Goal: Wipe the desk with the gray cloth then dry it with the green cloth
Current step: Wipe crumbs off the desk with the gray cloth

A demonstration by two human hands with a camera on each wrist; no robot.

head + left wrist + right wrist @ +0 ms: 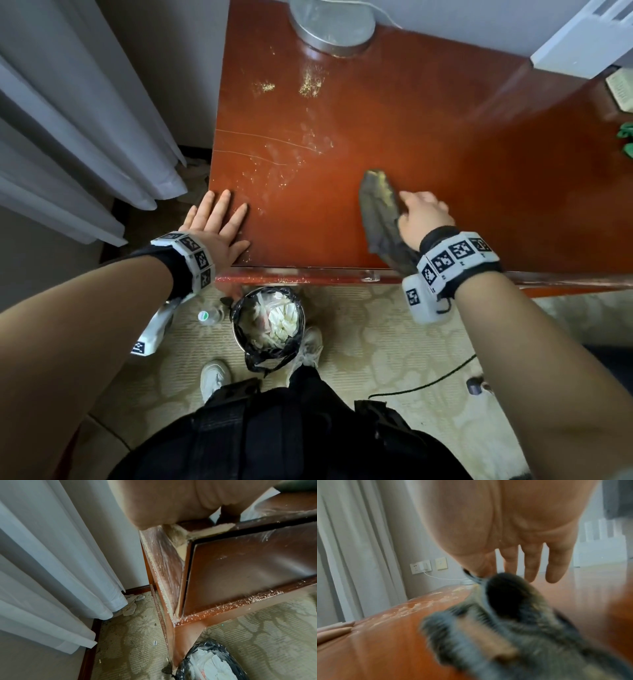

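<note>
Head view crops green cloth (627, 140); right hand (423, 219) hides gray cloth (382, 212) grip.

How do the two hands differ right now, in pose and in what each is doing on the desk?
The left hand lies flat, fingers straight and spread, at the near left corner of the desk; the right hand sits farther right. The left hand holds nothing; the right hand grips the gray cloth with thumb and forefinger, its other fingers straight. Crumbs lie by the left hand; the wood by the right hand looks clean. Both wear marker wristbands.

Head view looks steeply down on the desk (428, 144); both wrist views sit close (sharing its top).
</note>
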